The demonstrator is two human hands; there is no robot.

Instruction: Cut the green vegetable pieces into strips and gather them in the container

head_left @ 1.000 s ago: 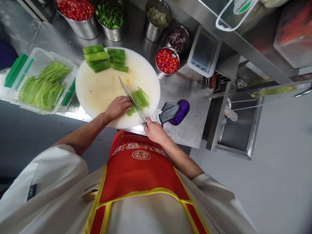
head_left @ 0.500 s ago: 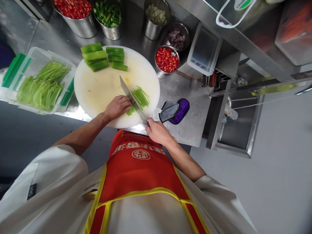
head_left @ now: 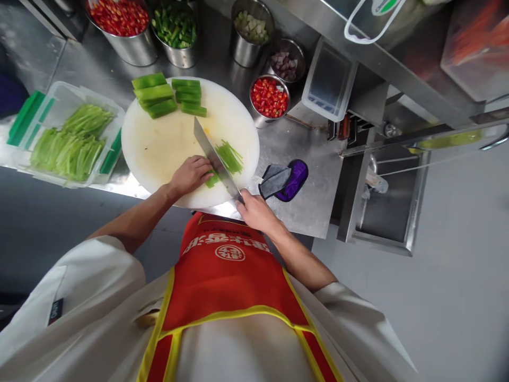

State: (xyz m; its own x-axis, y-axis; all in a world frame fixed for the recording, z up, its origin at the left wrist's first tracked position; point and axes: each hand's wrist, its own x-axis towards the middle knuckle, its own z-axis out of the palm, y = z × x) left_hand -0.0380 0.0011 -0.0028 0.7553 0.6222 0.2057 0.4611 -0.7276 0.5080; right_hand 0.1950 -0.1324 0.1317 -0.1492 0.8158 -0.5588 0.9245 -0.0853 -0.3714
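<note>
My right hand (head_left: 256, 211) is closed round the handle of a kitchen knife (head_left: 214, 155), whose long blade points forward and left across a round white cutting board (head_left: 155, 154). My left hand (head_left: 193, 174) lies just left of the blade, fingertips curled onto a small piece of green vegetable (head_left: 212, 180) and pressing it to the board. Thin green strips (head_left: 229, 157) are heaped right of the blade. Thick green slabs lie at the board's far side, in a left stack (head_left: 155, 95) and a smaller right one (head_left: 189, 96).
Left of the board sits a clear plastic box (head_left: 115, 114) holding green strips. Metal pots of chopped red chilli (head_left: 270, 98), green chilli (head_left: 175, 24) and other cut vegetables stand behind. A purple-grey cloth item (head_left: 292, 180) lies right; beyond is a sink (head_left: 392, 207).
The knife's blade shows broader and its tip is slightly farther forward. My left hand stays pressed on the vegetable piece. The whole view has shifted a little.
</note>
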